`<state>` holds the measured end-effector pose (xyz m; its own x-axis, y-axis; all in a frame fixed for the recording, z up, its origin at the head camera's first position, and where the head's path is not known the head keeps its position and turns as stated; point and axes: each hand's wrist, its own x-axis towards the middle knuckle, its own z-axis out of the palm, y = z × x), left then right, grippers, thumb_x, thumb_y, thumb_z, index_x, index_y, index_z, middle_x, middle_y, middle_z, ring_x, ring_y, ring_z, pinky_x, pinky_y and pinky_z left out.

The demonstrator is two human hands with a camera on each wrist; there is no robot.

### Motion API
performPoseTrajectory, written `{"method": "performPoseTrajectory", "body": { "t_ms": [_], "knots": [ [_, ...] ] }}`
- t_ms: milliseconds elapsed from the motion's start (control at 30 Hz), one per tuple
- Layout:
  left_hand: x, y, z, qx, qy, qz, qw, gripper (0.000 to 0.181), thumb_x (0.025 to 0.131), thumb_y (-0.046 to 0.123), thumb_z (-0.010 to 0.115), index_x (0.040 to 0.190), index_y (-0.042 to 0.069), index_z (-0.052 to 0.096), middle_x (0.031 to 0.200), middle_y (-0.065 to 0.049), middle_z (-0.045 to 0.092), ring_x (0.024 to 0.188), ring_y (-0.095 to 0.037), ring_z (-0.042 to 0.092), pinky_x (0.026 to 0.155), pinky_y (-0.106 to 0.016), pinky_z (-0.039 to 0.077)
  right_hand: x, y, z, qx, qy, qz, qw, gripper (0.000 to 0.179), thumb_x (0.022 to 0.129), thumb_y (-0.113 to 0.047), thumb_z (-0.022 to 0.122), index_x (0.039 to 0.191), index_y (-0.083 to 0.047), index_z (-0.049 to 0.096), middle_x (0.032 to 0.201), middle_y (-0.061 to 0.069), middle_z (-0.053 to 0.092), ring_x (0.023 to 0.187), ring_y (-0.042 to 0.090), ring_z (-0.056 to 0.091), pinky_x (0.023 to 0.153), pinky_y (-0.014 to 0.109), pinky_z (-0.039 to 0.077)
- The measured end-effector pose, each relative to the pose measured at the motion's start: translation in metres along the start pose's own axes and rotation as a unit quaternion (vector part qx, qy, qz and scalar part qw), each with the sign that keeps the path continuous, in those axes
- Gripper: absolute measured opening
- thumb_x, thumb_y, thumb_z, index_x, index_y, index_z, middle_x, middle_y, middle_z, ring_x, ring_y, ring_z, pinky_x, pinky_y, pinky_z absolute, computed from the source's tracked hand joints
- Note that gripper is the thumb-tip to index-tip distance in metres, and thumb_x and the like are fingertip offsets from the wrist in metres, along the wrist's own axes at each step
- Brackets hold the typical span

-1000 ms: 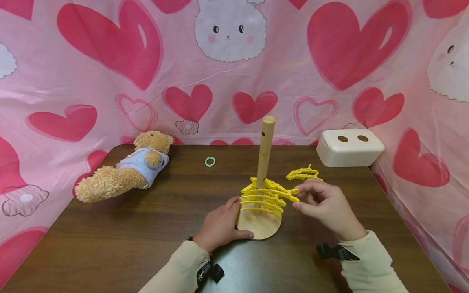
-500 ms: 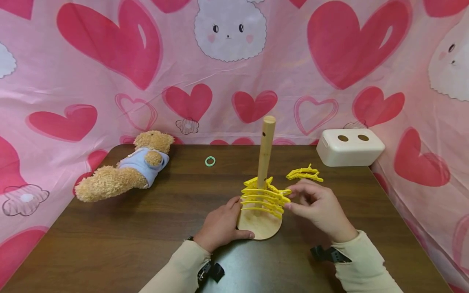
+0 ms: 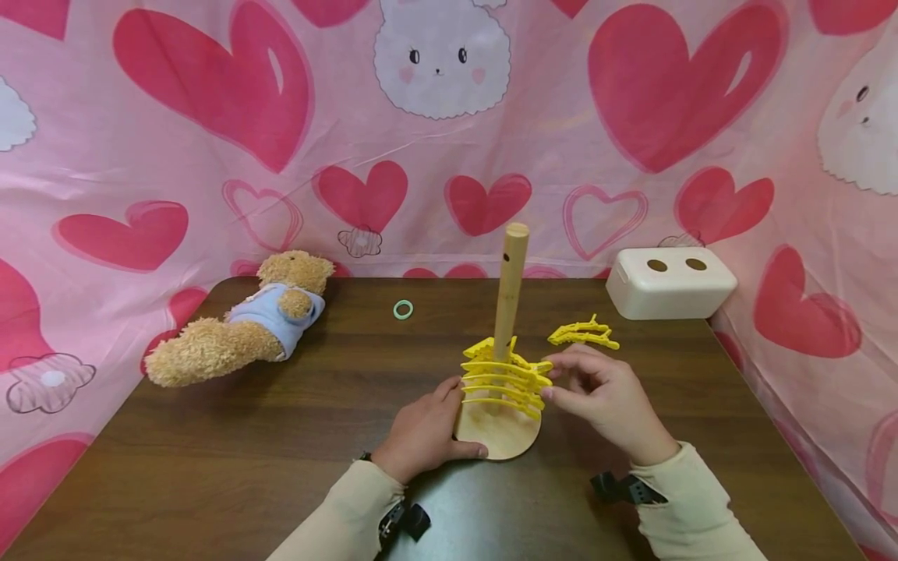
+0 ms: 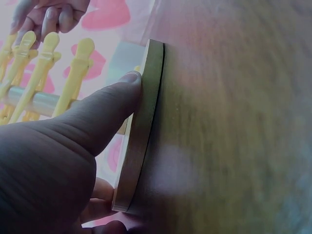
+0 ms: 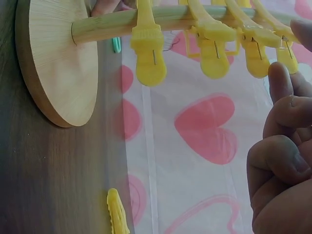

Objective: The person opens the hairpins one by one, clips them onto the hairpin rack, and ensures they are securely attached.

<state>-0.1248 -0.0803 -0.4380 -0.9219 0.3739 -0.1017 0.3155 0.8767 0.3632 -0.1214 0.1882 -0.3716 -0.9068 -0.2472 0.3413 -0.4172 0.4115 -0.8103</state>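
Observation:
A wooden post (image 3: 510,288) rises from a round base (image 3: 500,438) on the table. Several yellow spring clips (image 4: 73,80) with long curved arms sit around the post, one above another. My left hand (image 3: 421,438) grips the base, thumb on its rim in the left wrist view and fingers at its far side. At the topmost yellow clip (image 3: 507,368), my right hand (image 3: 609,393) pinches the handle end between thumb and fingers. The right wrist view shows metal springs in the handles of the lower clips (image 5: 214,53). Partly hidden are the clips' far arms.
Another yellow clip (image 3: 582,335) lies on the table (image 3: 245,460) behind my right hand. A white box (image 3: 666,292) with two round holes stands back right. A mint-green ring (image 3: 396,310) lies toward the back; a teddy bear (image 3: 263,319) in blue lies left.
My right hand has moved left, bringing the top clip closer in around the post. The left hand has stayed on the base.

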Motion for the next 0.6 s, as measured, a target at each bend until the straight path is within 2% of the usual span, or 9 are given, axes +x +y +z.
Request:
{"method": "performPoseTrajectory", "body": {
  "t_ms": [367,600],
  "knots": [
    [-0.0003,-0.0002,-0.0012,-0.005,-0.002,-0.004,1.0,0.108,0.072,0.073,0.075,0.153,0.011,0.04,0.155,-0.008,0.041,0.123,-0.03,0.057,0.093,-0.049,0.051,0.0001,-0.0004,-0.0001,0.009,0.0,0.001,1.0,0.03,0.084,-0.011,0.083,0.112,-0.015,0.074,0.091,-0.001,0.064,0.062,0.017,0.05,0.053,0.027,0.042],
    [-0.0002,-0.0009,-0.0012,-0.006,0.0,-0.002,1.0,0.108,0.072,0.073,0.075,0.154,0.012,0.04,0.155,-0.008,0.041,0.122,-0.03,0.058,0.092,-0.049,0.051,-0.0003,-0.0008,-0.0018,0.025,-0.008,0.029,0.9992,0.032,0.084,-0.013,0.082,0.114,-0.013,0.073,0.09,0.001,0.064,0.064,0.019,0.05,0.054,0.028,0.043]
  ]
}}
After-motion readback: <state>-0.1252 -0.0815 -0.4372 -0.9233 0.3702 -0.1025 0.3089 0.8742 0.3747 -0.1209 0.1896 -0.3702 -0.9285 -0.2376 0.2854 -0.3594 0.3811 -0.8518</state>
